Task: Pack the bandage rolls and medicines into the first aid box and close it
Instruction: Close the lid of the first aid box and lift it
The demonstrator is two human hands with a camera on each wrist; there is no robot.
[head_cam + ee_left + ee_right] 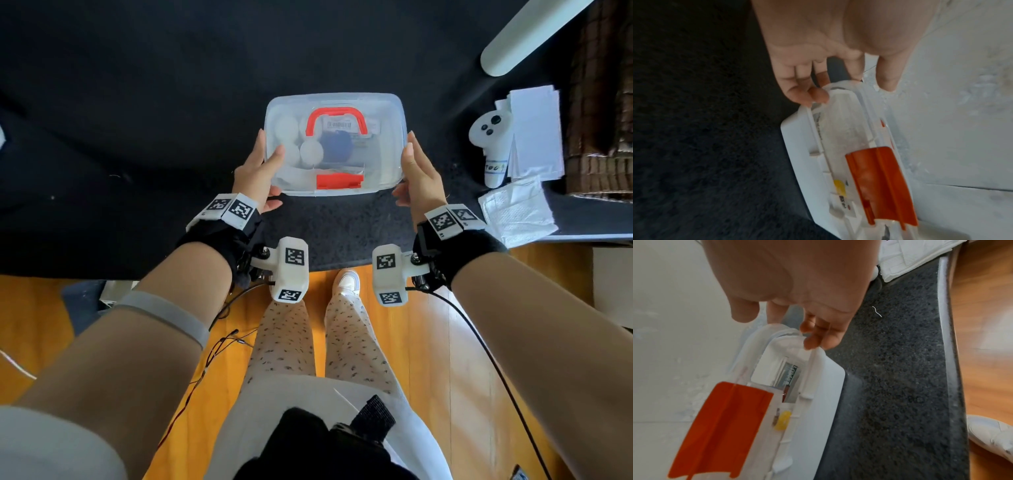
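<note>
Nearest the camera, the two forearms reach out over the wooden floor (442,346), each with a black wrist strap carrying white marker blocks. Past the near edge of the dark-covered table (342,233), the left hand (255,178) and the right hand (419,174) hold the first aid box (383,144) by its two short sides — the box sits between them, close to the table's front edge, and whether its base touches the cloth or is lifted just clear cannot be told. On the left hand the thumb lies across the top of the translucent lid (387,113) while the fingers (813,95) curl under the box's rim; the right hand mirrors this, thumb on top near the corner and fingers (818,335) hooked at the rim below. The lid is down over the box, with the red latch (338,181) at the near side and the red handle (336,120) lying flat on top. Through the lid show white bandage rolls (286,128) on the left, a blue round item beside them, and flat medicine packs (789,374) toward the right. Farther right on the table lie a folded white cloth (517,209), a white controller (491,144) and some white papers (537,133) — all well apart from the box.
</note>
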